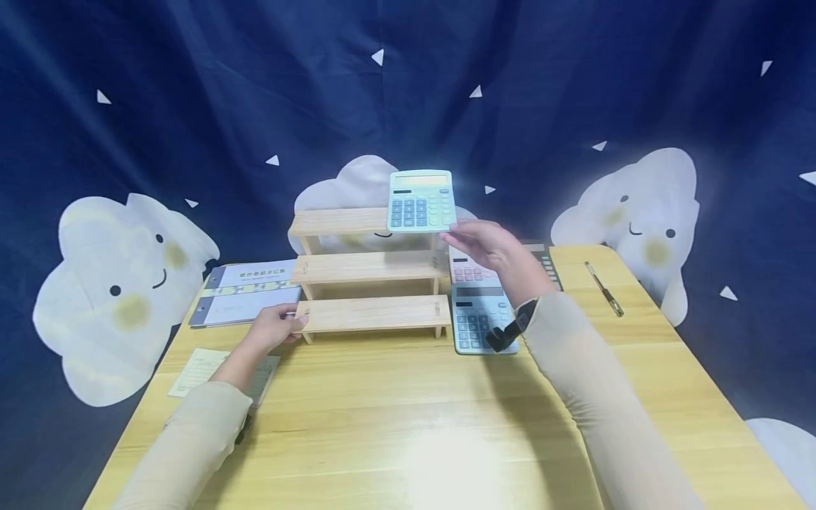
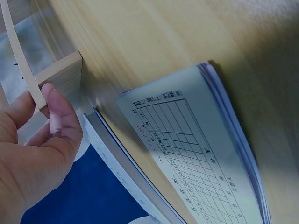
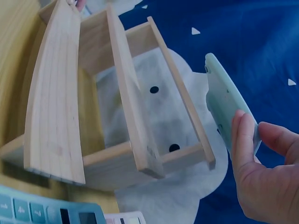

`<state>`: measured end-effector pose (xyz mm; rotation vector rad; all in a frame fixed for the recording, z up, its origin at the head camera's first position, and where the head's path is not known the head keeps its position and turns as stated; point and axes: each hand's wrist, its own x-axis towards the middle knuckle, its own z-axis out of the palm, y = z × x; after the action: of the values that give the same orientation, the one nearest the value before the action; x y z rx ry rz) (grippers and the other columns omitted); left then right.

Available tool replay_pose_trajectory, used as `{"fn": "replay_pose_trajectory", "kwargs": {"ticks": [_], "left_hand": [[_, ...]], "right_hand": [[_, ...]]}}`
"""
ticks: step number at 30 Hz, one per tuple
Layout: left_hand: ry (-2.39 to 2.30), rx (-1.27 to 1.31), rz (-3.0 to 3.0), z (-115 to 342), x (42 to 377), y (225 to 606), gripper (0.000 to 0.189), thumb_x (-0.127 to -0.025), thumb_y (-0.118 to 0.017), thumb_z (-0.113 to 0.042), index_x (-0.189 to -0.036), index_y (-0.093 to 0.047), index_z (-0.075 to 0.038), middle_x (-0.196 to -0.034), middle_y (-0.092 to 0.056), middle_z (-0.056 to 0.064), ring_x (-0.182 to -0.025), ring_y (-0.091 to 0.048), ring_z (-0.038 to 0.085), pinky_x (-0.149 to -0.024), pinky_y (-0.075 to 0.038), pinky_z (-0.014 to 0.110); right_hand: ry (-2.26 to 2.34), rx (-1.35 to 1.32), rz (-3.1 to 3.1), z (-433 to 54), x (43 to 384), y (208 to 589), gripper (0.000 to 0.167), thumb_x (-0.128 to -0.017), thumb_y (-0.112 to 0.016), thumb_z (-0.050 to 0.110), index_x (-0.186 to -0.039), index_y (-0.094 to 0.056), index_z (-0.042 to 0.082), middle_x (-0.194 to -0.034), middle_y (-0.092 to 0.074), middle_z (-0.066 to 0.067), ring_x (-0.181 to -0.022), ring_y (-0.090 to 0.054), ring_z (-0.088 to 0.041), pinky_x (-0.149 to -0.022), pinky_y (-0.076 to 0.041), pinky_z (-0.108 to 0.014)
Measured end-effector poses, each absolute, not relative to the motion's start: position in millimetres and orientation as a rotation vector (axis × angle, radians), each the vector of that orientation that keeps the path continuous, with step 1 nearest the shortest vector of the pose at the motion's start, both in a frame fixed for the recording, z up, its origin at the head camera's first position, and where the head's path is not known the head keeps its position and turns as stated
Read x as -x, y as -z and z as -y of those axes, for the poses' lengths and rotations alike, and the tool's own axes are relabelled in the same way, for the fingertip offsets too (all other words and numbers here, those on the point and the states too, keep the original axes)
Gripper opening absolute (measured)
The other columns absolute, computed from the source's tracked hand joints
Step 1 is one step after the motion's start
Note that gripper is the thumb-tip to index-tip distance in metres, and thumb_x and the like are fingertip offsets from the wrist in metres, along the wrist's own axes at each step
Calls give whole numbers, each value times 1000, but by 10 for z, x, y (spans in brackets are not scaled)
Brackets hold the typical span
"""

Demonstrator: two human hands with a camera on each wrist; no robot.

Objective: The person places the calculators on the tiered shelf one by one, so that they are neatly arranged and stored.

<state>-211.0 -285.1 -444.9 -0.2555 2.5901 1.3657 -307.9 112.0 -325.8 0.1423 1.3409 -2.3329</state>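
Note:
A three-step wooden shelf [image 1: 372, 313] stands at the back of the table. My left hand [image 1: 275, 329] pinches the left end of its lowest board, thumb and fingers about the edge in the left wrist view. A light-blue calculator [image 1: 421, 202] hangs in the air by the right end of the top board. My right hand [image 1: 481, 244] pinches it at its lower right corner, its keys facing me. In the right wrist view the calculator [image 3: 229, 100] shows its back and stands apart from the top board. Every shelf board is bare.
Right of the shelf lie a second blue calculator [image 1: 474, 322], a pink calculator [image 1: 460, 263] and a dark one [image 1: 547, 262]. A pen [image 1: 604, 289] rests farther right. At left are two grey-white booklets [image 1: 245, 307] and a pad of printed forms [image 2: 187, 154].

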Motion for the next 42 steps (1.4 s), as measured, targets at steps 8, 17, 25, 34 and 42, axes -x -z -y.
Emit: {"fn": "replay_pose_trajectory", "kwargs": {"ticks": [8, 17, 25, 34, 42], "left_hand": [[-1351, 286, -2586, 2853, 2136, 4458, 60, -94, -60, -24, -139, -38, 8, -110, -57, 21, -73, -64, 10, -74, -58, 30], [-1378, 293, -2557, 2851, 2125, 4473, 58, -93, -61, -21, -137, -39, 9, -94, -62, 15, -73, -63, 13, -73, -58, 30], [-1382, 291, -2566, 2874, 2145, 4477, 58, -93, -61, -21, -138, -39, 9, -107, -59, 22, -70, -63, 10, -69, -58, 26], [-1394, 287, -2554, 2861, 2142, 4486, 59, -93, -61, -20, -138, -38, 11, -106, -60, 23, -73, -64, 12, -73, -59, 31], [-1408, 302, -2539, 2881, 2140, 4468, 62, -92, -62, -24, -138, -38, 9, -101, -62, 20, -76, -64, 15, -73, -58, 29]], "right_hand": [[2310, -104, -1376, -1037, 3202, 3317, 24, -92, -48, -11, -115, -52, -7, -86, -63, -14, -76, -69, -20, -75, -57, -22], [2271, -169, -1450, -993, 3249, 3417, 17, -91, -50, -10, -107, -55, -6, -82, -66, -15, -76, -69, -19, -74, -57, -22], [2207, -242, -1623, -915, 3247, 3409, 22, -88, -56, -11, -109, -53, -5, -78, -65, -13, -71, -68, -18, -74, -57, -23], [2123, -225, -1763, -918, 3265, 3433, 18, -87, -60, -8, -103, -54, -3, -78, -66, -12, -72, -69, -16, -76, -57, -24], [2178, -258, -1706, -906, 3289, 3454, 23, -87, -59, -10, -109, -52, -4, -75, -66, -12, -69, -69, -16, -72, -58, -23]]}}
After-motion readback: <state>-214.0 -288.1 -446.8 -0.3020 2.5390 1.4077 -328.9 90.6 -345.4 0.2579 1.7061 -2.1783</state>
